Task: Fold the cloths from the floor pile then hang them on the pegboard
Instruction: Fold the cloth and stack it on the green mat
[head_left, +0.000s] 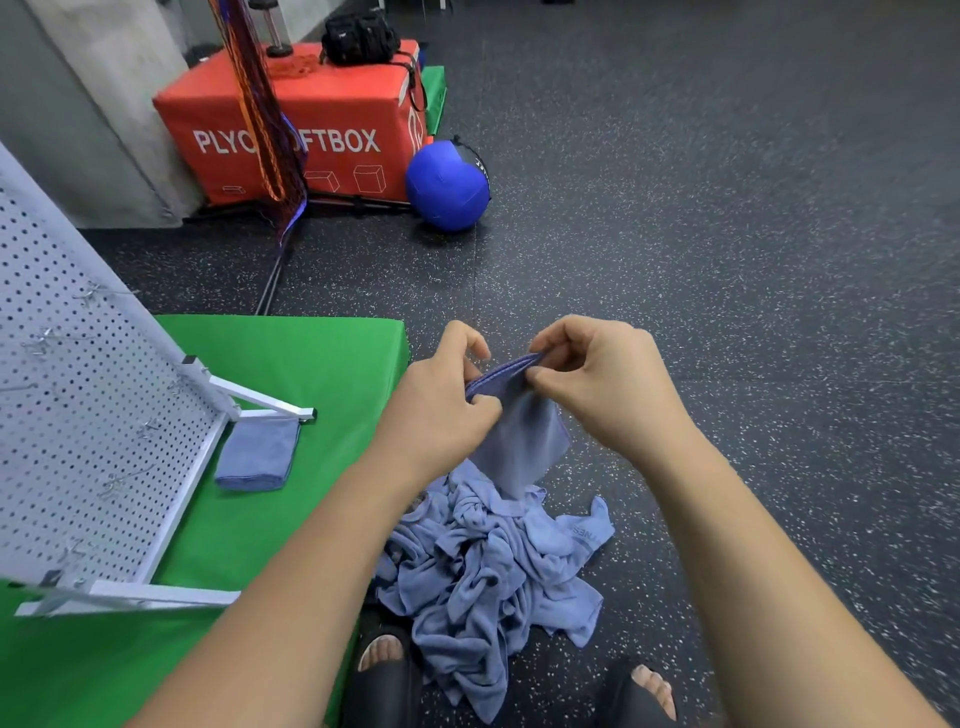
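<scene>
A blue-grey cloth hangs in the air above the floor pile, held by its top edge. My left hand pinches the left end of that edge and my right hand pinches the right end, close together. Below them a crumpled pile of blue-grey cloths lies on the dark floor. One folded cloth rests on the green mat beside the frame of the white pegboard, which leans at the left with metal hooks on it.
The green mat covers the floor at left under the pegboard stand. A red plyo box and a blue ball stand at the back. My two sandalled feet are at the bottom edge. Speckled black floor stretches right.
</scene>
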